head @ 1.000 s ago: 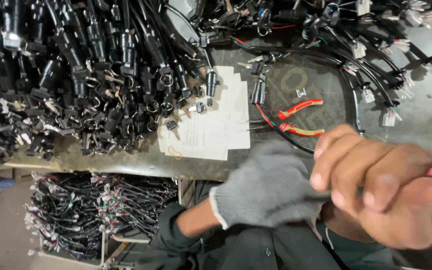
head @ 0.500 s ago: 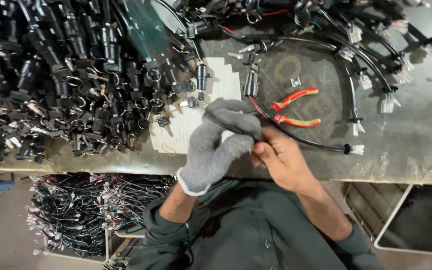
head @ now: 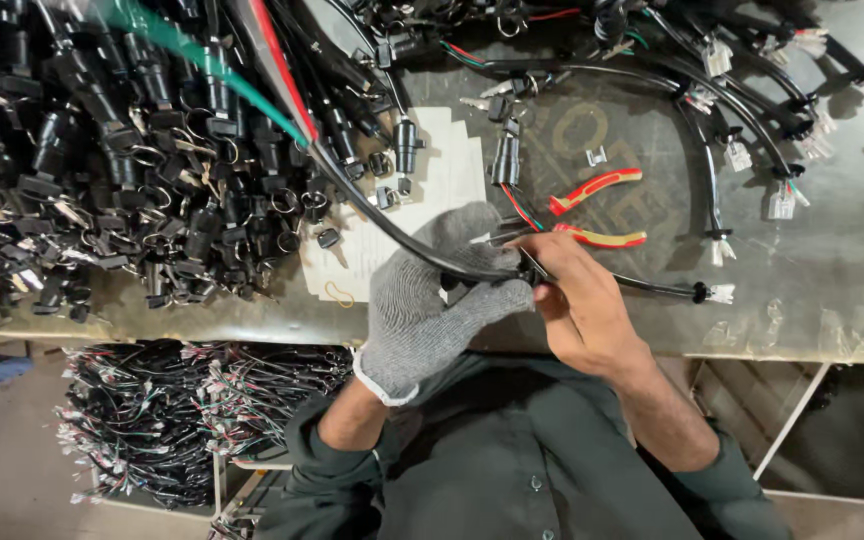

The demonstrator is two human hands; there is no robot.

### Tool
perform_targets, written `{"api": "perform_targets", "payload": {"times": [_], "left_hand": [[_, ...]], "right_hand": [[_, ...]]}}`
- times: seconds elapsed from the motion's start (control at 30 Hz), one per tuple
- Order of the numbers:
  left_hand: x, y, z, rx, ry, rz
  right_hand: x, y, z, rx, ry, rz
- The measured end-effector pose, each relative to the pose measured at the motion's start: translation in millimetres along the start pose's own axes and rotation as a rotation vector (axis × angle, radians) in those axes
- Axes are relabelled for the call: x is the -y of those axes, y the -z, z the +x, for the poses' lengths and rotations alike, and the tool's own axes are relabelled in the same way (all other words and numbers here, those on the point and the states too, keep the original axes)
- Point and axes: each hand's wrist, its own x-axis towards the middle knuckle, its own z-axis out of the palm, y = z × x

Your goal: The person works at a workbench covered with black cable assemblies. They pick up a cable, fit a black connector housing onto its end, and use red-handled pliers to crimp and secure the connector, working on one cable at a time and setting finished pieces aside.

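My left hand [head: 437, 300] wears a grey knit glove and grips a black sleeved cable [head: 372, 205]. That cable runs up and left toward the camera, where red and green wires show. My bare right hand [head: 577, 295] pinches the cable's end right beside the gloved fingers, at the table's front edge. Both hands meet over a white sheet of paper [head: 422, 200]. Red-and-yellow handled pliers [head: 597, 210] lie just behind my right hand, untouched.
A big heap of black connectors and cables [head: 122, 170] covers the table's left. Curved black harnesses with white plugs [head: 742, 130] lie at the back right. More wire bundles [head: 182, 420] fill a bin below the table edge.
My hands dropped from close to the camera down to the table edge. A long black cable with red and green wires now stretches from the heap into both hands.
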Motion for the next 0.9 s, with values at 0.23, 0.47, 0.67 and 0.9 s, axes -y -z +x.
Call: {"api": "perform_targets", "payload": {"times": [0.23,0.47,0.67,0.9], "left_hand": [[3.1,2.0,17.3,0.11,-0.211,0.144],[12.1,-15.9,1.1,-0.073,-0.312,0.435],[18.4,-0.8,9.5,0.354,-0.58,0.156],[38.3,3.2,-3.1,0.345,-0.401,0.131]], "right_hand": [[2.8,-1.5,-12.1,-0.057,-0.04,0.035],[-11.7,-0.7,-9.8,-0.026,-0.316,0.241],[-9.8,-13.4,-19.8,0.138,-0.332,0.407],[-15.2,-7.5,-7.5,0.241,-0.129,0.243]]}}
